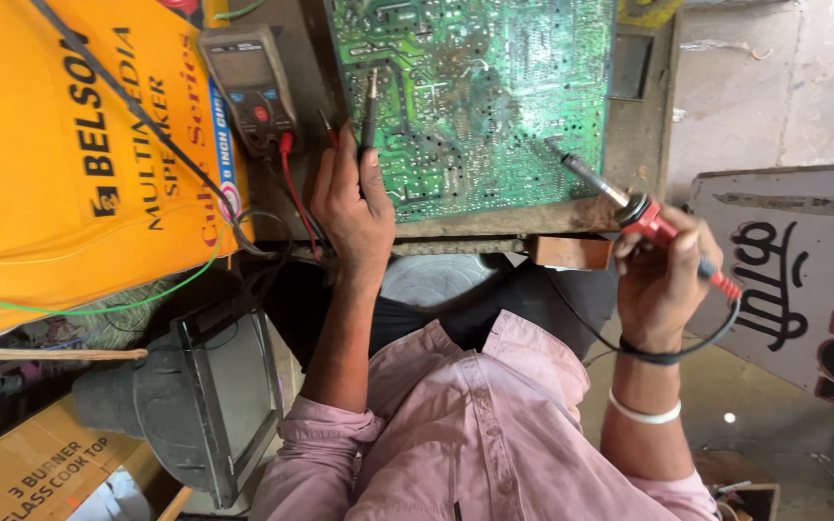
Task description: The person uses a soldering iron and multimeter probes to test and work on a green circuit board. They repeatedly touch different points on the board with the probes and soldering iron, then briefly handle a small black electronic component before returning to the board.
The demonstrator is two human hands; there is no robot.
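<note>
A green circuit board (475, 92) lies solder side up on a dark wooden bench. My left hand (351, 207) grips two multimeter probes, a black one (370, 106) whose tip touches the board and a red one (326, 127) beside it. Their leads run to a grey multimeter (251, 87) at the board's left. My right hand (663, 275) holds a red-handled soldering iron (629, 203), its metal tip resting on the board's lower right area. The iron's black cord loops under my right wrist.
A large yellow cardboard box (60, 154) fills the left side. Below it sits an old grey picture tube (200, 396) and a brown carton (36, 473). A painted white signboard (803, 270) leans at the right. A small wooden block (571, 253) sits under the bench edge.
</note>
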